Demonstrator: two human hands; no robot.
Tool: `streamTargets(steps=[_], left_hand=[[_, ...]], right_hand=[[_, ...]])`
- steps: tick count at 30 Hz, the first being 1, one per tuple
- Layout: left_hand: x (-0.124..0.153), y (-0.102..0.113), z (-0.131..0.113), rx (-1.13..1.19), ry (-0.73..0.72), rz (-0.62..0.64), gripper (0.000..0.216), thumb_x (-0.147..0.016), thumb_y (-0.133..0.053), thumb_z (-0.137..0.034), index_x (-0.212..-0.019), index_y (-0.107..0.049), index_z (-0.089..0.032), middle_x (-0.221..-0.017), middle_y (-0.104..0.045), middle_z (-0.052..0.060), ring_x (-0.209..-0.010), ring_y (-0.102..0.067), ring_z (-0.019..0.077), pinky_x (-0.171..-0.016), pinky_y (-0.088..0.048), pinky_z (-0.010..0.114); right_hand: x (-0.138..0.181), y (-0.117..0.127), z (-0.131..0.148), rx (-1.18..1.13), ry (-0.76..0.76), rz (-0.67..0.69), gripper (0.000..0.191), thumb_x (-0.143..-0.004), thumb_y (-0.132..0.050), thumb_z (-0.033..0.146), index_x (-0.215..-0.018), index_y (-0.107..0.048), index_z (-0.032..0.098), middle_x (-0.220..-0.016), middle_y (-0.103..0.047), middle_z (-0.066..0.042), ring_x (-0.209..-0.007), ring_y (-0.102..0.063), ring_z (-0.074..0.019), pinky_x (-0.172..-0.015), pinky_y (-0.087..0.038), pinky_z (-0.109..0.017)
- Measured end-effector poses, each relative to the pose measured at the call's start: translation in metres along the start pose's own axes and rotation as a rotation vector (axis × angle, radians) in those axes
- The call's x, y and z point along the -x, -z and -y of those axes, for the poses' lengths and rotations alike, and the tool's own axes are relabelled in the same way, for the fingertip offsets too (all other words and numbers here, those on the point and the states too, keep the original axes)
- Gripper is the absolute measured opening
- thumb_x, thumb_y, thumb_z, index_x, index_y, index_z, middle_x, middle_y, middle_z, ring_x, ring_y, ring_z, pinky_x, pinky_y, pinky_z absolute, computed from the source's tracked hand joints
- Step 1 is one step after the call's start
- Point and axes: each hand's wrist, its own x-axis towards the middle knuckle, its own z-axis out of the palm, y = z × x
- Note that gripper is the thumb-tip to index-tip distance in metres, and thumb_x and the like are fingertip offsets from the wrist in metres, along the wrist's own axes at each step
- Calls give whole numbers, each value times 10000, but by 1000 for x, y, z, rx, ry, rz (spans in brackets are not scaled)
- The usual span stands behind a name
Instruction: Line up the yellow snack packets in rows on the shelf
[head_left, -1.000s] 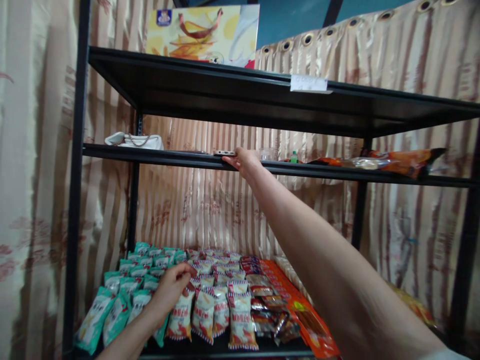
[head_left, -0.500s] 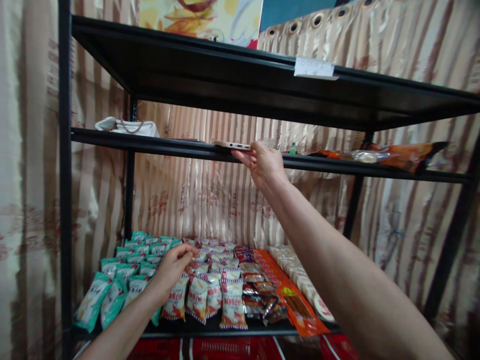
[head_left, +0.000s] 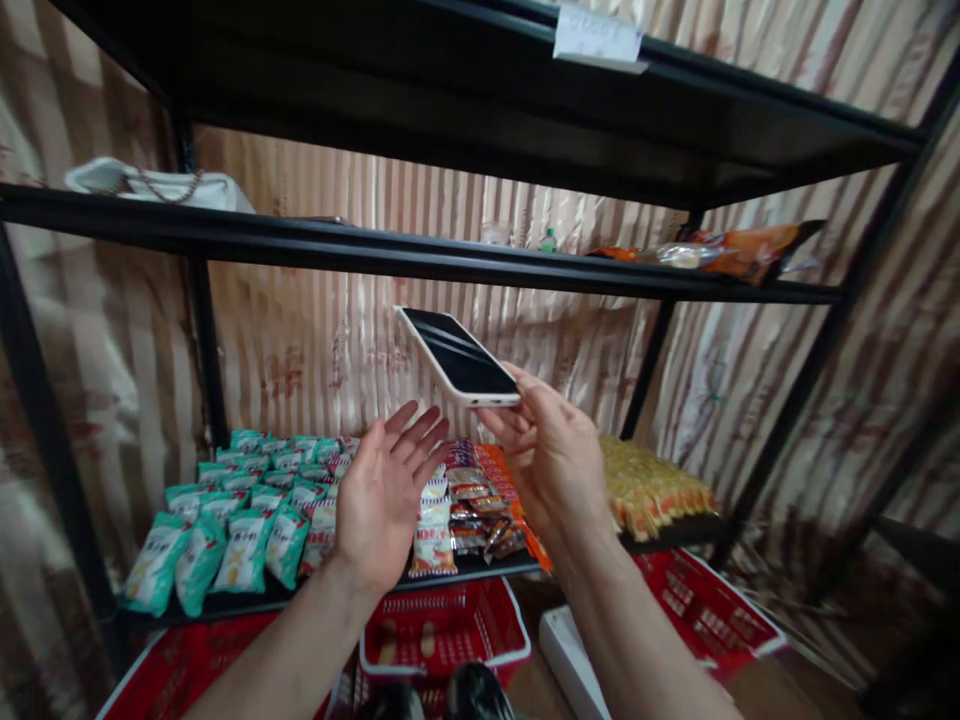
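Note:
A smartphone [head_left: 459, 355] with a dark screen and a pale case is gripped at its near right corner by my right hand [head_left: 559, 450], in front of the rack and below the middle shelf. The screen faces up and the phone is tilted. My left hand [head_left: 386, 490] is raised just left of and below the phone, palm turned inward and fingers spread, touching nothing. Behind the hands, rows of green snack packets [head_left: 241, 548] and white-and-red snack packets [head_left: 433, 535] lie on the lower shelf, partly hidden by my hands.
The black middle shelf [head_left: 360, 250] holds a white bag [head_left: 172, 190] at left and an orange packet [head_left: 757, 250] at right. Yellow packets [head_left: 656, 490] lie at the lower shelf's right. Red baskets [head_left: 450, 610] and a white box [head_left: 570, 660] are on the floor.
My right hand has brought the phone off the middle shelf, down and toward me. My left hand has risen toward it and opened its fingers. The view has tilted downward.

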Motion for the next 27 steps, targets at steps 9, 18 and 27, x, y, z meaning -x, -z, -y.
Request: streamTargets(steps=[9,18,27], left_hand=[[38,41,42,91,205,-234,422,-896,-384,-462,-1095,-613,-169,-956,-699,57,-840,-657,197,-741,-517,337],[84,107,41,96,437,-266,569,-866,-336,-556,-1226,-564,-180,-1117,-662,115,-990,-626,281,-651,-528,347],[112,130,43,375,316,-261,522,-898,-312,-525,-1135,-640,-195,-1100,-675,115,-1047,-614,255,-992,-400,470]], right_hand=[[113,56,-96,274,-181,-90,401,-796,-603,405,-1130,-608,183,-1007,-690,-64,-831,-668,-174,-662,-576,-269],[174,72,-119,464,-293,256,364,-888,-488,327,-1240,-484,232,-706,-665,11,-581,-636,-129,-565,-529,-237],[165,72,-110,839,81,247,292,-888,-463,213,-1140,-609,237,-984,-649,-68,-878,-613,-183,-762,-502,-323]])
